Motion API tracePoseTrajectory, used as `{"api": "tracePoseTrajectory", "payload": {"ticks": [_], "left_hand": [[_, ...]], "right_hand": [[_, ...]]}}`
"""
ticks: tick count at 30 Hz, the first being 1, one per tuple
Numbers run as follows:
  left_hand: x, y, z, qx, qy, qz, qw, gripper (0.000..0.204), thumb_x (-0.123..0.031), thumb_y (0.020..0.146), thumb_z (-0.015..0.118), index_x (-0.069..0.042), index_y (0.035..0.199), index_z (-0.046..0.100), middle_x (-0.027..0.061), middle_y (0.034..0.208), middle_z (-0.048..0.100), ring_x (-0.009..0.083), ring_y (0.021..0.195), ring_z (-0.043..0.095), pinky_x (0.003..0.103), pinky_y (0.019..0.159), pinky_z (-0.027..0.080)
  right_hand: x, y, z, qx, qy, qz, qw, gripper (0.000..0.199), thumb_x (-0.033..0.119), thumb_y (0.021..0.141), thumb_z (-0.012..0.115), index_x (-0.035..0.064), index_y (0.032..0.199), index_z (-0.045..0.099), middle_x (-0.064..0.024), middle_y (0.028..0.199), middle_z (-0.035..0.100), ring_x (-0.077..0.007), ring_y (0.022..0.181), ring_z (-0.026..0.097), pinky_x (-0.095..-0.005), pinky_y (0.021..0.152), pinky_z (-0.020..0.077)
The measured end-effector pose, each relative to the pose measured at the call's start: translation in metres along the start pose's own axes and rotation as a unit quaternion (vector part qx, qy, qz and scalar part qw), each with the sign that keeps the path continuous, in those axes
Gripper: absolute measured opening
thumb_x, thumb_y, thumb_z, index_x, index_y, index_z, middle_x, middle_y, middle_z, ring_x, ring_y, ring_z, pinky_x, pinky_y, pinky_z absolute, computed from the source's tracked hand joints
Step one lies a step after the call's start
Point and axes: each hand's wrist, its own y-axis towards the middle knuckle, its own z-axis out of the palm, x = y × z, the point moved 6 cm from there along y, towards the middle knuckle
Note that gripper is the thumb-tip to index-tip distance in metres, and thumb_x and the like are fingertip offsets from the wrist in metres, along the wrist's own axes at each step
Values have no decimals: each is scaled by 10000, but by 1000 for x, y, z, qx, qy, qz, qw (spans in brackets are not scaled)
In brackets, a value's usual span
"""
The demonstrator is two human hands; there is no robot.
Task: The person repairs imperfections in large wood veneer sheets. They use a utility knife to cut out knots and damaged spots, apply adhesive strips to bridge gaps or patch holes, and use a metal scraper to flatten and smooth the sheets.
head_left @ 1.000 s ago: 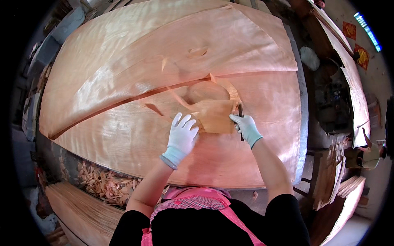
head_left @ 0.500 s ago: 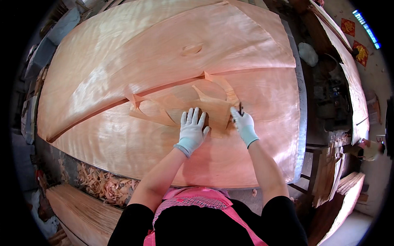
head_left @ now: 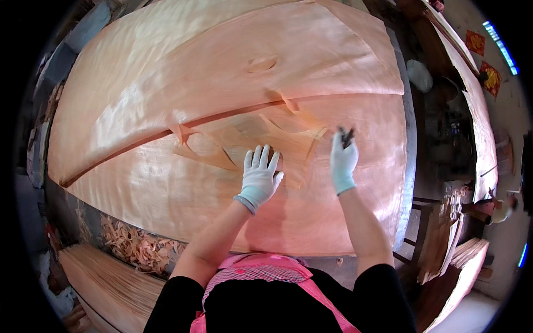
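My left hand [head_left: 259, 176], in a white glove with pale blue cuff, lies flat with fingers spread on a thin, torn-edged veneer piece [head_left: 288, 145]. That piece has a ragged outline with curved gaps, and lies on a broad pinkish veneer sheet [head_left: 166, 194]. To its right, my gloved right hand [head_left: 343, 164] is raised beside the piece, apart from it. Its fingers are closed on a small dark tool [head_left: 347, 137], smeared by motion, so its kind is unclear. Beyond both hands, another large veneer sheet [head_left: 311, 61] overlaps the first, with an oval flaw in it.
Curled wood shavings [head_left: 136, 244] lie at the table's near left, above a stack of veneer [head_left: 111, 277]. More veneer bundles [head_left: 438, 250] stand to the right. A white bag [head_left: 419, 75] sits beyond the table's right edge [head_left: 410, 166].
My right hand has lifted away from the veneer piece's right end and moved right with the dark tool. The piece's far strip has shifted slightly. My left hand has stayed in place.
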Motion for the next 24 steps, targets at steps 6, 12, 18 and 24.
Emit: {"api": "tracePoseTrajectory", "payload": {"ticks": [6,12,18,24], "left_hand": [[10,10,0,-22,-58,-37,997,506,-339,889,643,-77,1316,571,177,1423,488,374,1345,407,552,1155,230],[35,22,-17,-79,20,-89,993,422,-295,884,655,-80,1245,623,187,1400,498,377,1346,404,533,1168,220],[39,13,-7,-90,13,-93,992,485,-278,867,680,-94,1301,569,203,1479,414,390,1396,351,549,1185,198],[37,17,-4,-70,8,-104,992,486,-275,889,645,-64,1316,549,208,1492,406,400,1399,350,543,1189,201]], "right_hand": [[-21,-54,49,249,6,230,941,417,182,930,651,59,1317,560,-32,863,689,-54,502,468,-229,471,391],[-17,-51,49,253,-90,204,942,455,136,964,590,63,1400,479,-74,873,669,-78,521,525,-232,462,421],[-12,-97,18,295,-200,93,930,563,167,947,518,17,1474,390,-152,777,686,-258,632,668,-405,618,525],[-15,-107,19,352,-443,7,825,668,193,934,450,-10,1529,223,-271,748,646,-437,672,630,-538,635,488]]}}
